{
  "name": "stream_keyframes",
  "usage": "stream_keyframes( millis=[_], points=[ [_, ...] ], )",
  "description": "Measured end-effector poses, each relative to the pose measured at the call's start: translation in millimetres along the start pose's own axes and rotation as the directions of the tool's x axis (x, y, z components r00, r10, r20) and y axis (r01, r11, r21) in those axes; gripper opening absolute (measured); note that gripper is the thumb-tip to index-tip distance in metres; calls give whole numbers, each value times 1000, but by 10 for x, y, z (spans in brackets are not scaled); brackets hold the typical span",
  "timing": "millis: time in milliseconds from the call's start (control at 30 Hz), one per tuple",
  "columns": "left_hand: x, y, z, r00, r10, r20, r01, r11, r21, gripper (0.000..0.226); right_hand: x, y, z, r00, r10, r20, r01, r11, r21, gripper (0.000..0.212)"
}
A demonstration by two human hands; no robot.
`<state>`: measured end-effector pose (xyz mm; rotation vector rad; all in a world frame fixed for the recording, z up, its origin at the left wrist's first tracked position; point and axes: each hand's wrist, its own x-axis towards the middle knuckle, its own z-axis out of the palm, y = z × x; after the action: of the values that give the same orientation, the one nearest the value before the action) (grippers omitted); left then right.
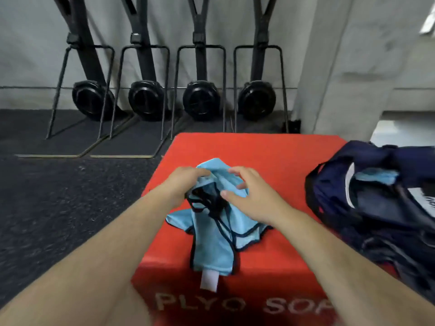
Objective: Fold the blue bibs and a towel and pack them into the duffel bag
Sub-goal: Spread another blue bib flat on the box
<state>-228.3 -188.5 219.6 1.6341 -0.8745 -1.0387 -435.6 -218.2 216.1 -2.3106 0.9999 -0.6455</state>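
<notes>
Left hand (182,183) fingers grasp a crumpled bib (211,234), right hand (249,196) fingers released on it; right of them, the bag (367,203) already holds blue cloth (374,176).

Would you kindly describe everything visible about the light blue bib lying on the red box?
The light blue mesh-like bib with dark navy trim lies crumpled and unfolded on the red foam plyo box, a white tag hanging over the front edge. The left hand grips its bunched upper part; the right hand rests open on it.
</notes>
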Motion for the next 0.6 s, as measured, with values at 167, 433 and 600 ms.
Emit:
stream_keyframes(
  millis=[167,433,600],
  points=[
    [8,-206,256,947,71,312,-2,977,-215,41,131,124,68,999,-12,52,11,1000,11,85],
    [-4,-154,273,915,181,361,-183,983,-28,32,426,274,95,989,42,-140,-27,994,107,14],
    [144,-192,273,963,164,214,-179,983,53,48,443,193,7,992,61,107,-93,940,327,35]
  ],
)
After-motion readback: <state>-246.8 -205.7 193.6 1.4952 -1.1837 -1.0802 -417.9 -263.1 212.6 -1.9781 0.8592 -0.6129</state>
